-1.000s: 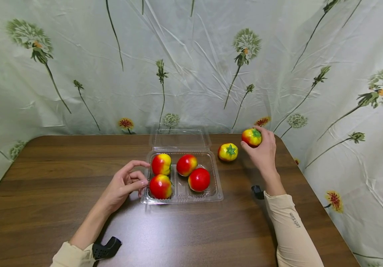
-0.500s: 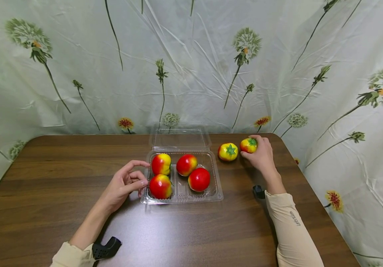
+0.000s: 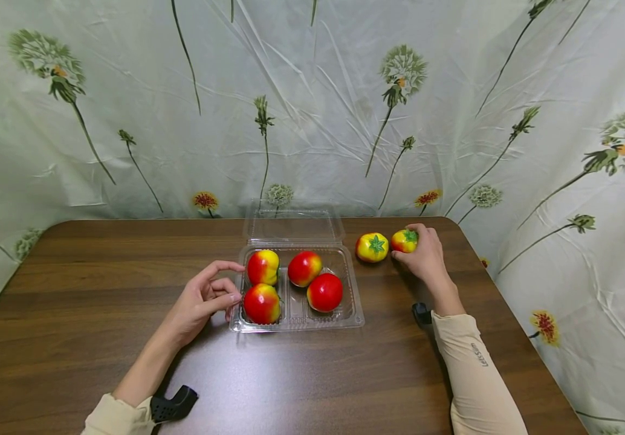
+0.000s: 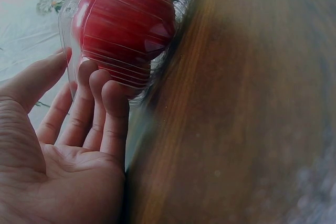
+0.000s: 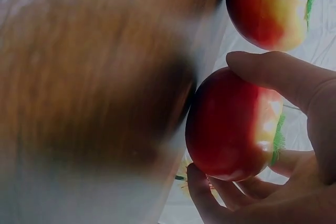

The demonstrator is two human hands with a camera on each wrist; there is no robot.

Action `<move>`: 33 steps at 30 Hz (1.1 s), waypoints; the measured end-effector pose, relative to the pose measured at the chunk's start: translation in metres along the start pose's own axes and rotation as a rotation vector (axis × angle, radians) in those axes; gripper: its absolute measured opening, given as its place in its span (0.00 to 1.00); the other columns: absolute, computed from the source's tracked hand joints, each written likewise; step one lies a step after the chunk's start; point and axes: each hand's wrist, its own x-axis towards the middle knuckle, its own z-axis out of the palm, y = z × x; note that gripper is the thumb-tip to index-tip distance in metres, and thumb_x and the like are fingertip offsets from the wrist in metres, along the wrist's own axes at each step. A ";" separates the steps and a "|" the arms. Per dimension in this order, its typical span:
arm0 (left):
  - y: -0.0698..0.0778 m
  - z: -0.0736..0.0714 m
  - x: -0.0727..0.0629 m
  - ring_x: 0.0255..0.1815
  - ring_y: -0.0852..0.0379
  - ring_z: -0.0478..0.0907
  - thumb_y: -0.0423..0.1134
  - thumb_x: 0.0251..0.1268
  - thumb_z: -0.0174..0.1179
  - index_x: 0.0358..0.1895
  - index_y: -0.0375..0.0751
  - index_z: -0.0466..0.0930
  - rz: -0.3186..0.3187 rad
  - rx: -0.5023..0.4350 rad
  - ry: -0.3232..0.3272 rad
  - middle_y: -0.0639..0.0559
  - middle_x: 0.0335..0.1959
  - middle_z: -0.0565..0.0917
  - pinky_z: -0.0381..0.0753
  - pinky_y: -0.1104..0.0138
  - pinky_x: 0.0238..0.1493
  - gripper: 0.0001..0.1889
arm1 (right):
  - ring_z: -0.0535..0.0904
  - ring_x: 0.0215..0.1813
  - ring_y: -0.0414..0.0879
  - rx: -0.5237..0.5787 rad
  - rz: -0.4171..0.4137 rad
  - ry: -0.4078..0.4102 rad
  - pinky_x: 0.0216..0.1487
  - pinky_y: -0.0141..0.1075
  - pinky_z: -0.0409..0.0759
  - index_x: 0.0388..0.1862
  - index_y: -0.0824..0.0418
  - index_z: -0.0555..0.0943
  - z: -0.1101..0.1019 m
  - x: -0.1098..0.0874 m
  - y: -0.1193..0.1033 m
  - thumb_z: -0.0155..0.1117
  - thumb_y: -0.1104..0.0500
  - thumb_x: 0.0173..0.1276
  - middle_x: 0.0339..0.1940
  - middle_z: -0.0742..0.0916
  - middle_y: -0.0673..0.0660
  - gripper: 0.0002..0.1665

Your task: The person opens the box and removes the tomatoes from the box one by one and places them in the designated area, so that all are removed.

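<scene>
My right hand [image 3: 425, 252] holds a glossy red-and-yellow persimmon [image 5: 228, 129] with a green leafy top, thumb on one side and fingers on the other. In the head view it sits at the table's back right, beside a second persimmon [image 3: 372, 248] with its leaves up. With the thumb at the rim and other fingers against the side wall, my left hand [image 3: 204, 300] holds the left edge of a clear plastic clamshell container [image 3: 297, 325]. Inside it, two persimmons [image 3: 262, 304] lie in the left half and two more [image 3: 325, 293] in the right half.
The container's clear lid [image 3: 294, 227] stands folded back, towards the table's far edge. Behind the brown wooden table [image 3: 312, 380] hangs a pale curtain [image 3: 323, 103] with dandelion prints.
My right hand has brought its persimmon slightly left and towards me, down beside the other loose one. The left hand and the container have stayed put.
</scene>
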 end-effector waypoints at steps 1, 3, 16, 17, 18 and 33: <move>0.000 0.000 0.000 0.24 0.48 0.77 0.22 0.73 0.57 0.69 0.31 0.67 0.000 0.001 0.000 0.52 0.35 0.88 0.85 0.65 0.29 0.23 | 0.69 0.64 0.71 0.001 0.002 -0.003 0.71 0.62 0.68 0.71 0.70 0.69 0.000 0.000 0.000 0.78 0.59 0.62 0.65 0.72 0.76 0.42; 0.000 0.000 0.000 0.24 0.48 0.77 0.21 0.73 0.57 0.69 0.31 0.67 0.002 0.000 -0.002 0.52 0.35 0.88 0.85 0.65 0.29 0.23 | 0.69 0.65 0.71 0.001 0.003 -0.011 0.72 0.62 0.68 0.72 0.70 0.69 -0.002 0.000 -0.001 0.78 0.58 0.63 0.66 0.72 0.76 0.43; 0.001 0.000 0.000 0.24 0.47 0.77 0.22 0.73 0.58 0.69 0.31 0.67 -0.012 0.011 0.011 0.52 0.35 0.88 0.85 0.64 0.28 0.23 | 0.70 0.68 0.71 -0.012 -0.027 -0.122 0.72 0.63 0.68 0.76 0.70 0.66 -0.017 -0.002 -0.008 0.78 0.54 0.64 0.69 0.72 0.77 0.48; 0.001 0.000 0.000 0.24 0.47 0.77 0.22 0.73 0.58 0.69 0.32 0.67 -0.012 0.013 0.012 0.52 0.35 0.88 0.85 0.64 0.28 0.23 | 0.70 0.68 0.71 -0.014 -0.030 -0.131 0.71 0.63 0.68 0.76 0.70 0.66 -0.018 -0.003 -0.009 0.78 0.54 0.64 0.69 0.72 0.77 0.48; 0.001 0.000 0.000 0.24 0.47 0.77 0.22 0.73 0.58 0.69 0.32 0.67 -0.013 0.015 0.012 0.52 0.35 0.88 0.85 0.64 0.29 0.23 | 0.70 0.68 0.71 -0.018 -0.036 -0.138 0.71 0.64 0.68 0.76 0.70 0.66 -0.020 -0.003 -0.010 0.78 0.54 0.64 0.69 0.73 0.77 0.48; 0.000 -0.001 0.000 0.25 0.47 0.77 0.23 0.73 0.57 0.69 0.33 0.68 -0.016 0.014 0.008 0.52 0.35 0.88 0.85 0.64 0.29 0.23 | 0.70 0.73 0.70 0.018 -0.158 -0.134 0.74 0.64 0.66 0.75 0.69 0.69 -0.037 -0.009 -0.027 0.76 0.57 0.66 0.72 0.77 0.72 0.43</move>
